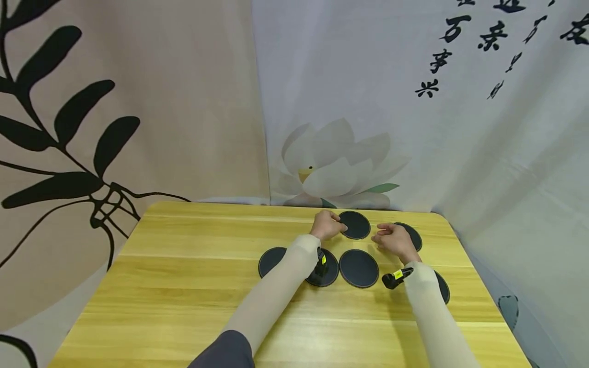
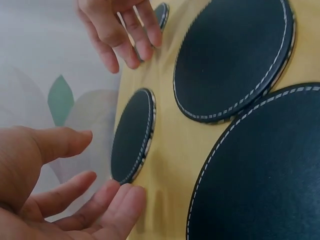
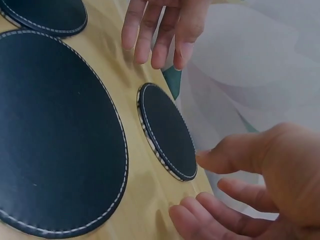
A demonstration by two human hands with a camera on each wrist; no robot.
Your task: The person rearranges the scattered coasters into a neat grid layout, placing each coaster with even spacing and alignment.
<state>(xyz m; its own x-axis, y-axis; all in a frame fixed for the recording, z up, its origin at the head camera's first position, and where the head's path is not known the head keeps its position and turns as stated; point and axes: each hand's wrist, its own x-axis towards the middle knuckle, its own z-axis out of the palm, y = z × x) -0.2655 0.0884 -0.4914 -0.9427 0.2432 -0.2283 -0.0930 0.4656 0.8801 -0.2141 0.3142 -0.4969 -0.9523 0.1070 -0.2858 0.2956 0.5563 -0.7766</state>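
A round black coaster (image 1: 355, 225) with pale stitching round its edge lies flat near the table's far edge, between both hands. My left hand (image 1: 326, 226) is at its left side, fingertips close to the rim, thumb apart from loosely bent fingers. On the other side, my right hand (image 1: 394, 240) hovers with fingers spread and relaxed, overlapping another coaster (image 1: 411, 236) in the head view. The right wrist view shows that hand's thumb (image 3: 212, 159) right at the rim of the middle coaster (image 3: 167, 132). Neither hand has anything in its grasp.
Nearer the person, a row of coasters (image 1: 359, 268) lies on the wooden table (image 1: 184, 286), partly covered by the left forearm. One more coaster (image 1: 442, 287) shows behind the right sleeve. A printed curtain (image 1: 207, 102) hangs right behind the table's far edge.
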